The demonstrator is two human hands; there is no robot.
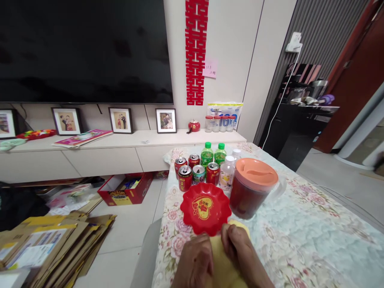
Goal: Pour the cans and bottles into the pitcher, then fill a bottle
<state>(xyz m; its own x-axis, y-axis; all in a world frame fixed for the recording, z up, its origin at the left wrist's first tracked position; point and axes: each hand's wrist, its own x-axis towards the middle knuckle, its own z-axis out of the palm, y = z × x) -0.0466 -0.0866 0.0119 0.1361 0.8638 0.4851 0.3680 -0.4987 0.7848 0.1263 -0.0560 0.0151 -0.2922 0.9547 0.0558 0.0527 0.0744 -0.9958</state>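
A soft yellow cloth (222, 262) is bunched between my two hands at the near edge of the view. My left hand (195, 259) is closed on its left side, fingers curled in. On the other side my right hand (240, 248) grips it, thumb on top, and a bit of cloth sticks out past the knuckles. Just beyond the hands lies a red scalloped plate (216, 206) with a gold heart print. To its right stands a pitcher (249, 200) of dark red liquid under an orange lid.
Behind the plate stand several drink cans (185, 178), two green-capped bottles (207, 155) and white-capped clear bottles (227, 174). A floral cloth (300, 236) covers the table. Flattened cardboard (69, 236) and a red box (126, 190) lie on the floor to the left.
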